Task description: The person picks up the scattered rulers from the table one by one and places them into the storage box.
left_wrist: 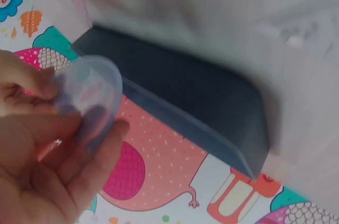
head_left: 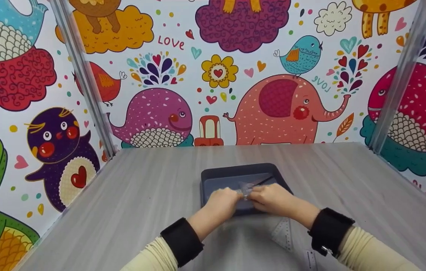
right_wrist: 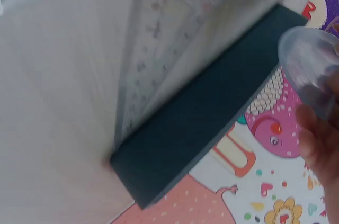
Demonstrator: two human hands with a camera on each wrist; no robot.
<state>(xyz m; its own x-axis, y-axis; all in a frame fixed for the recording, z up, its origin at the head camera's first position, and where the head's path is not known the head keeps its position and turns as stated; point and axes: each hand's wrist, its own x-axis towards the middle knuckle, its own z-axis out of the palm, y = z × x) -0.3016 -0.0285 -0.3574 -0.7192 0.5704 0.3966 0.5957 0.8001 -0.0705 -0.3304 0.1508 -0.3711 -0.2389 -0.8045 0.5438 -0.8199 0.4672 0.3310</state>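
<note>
Grip: left hand [head_left: 222, 205] and right hand [head_left: 273, 199] together pinch a clear plastic piece [head_left: 246, 189] over the dark tray [head_left: 213, 175]
Left wrist view: piece [left_wrist: 87, 102] is rounded, fingers [left_wrist: 100, 155] curled behind it
Right wrist view: clear ruler [right_wrist: 159, 49] on grey table, touching tray edge [right_wrist: 201, 123]
Room: open table [head_left: 141, 188] on both sides of tray

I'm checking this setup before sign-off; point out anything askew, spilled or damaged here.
Nothing looks spilled or broken. The dark tray sits flat on the grey table. Both the left hand and the right hand hold a clear plastic piece over it. One clear ruler lies at a slant beside the right wrist.
</note>
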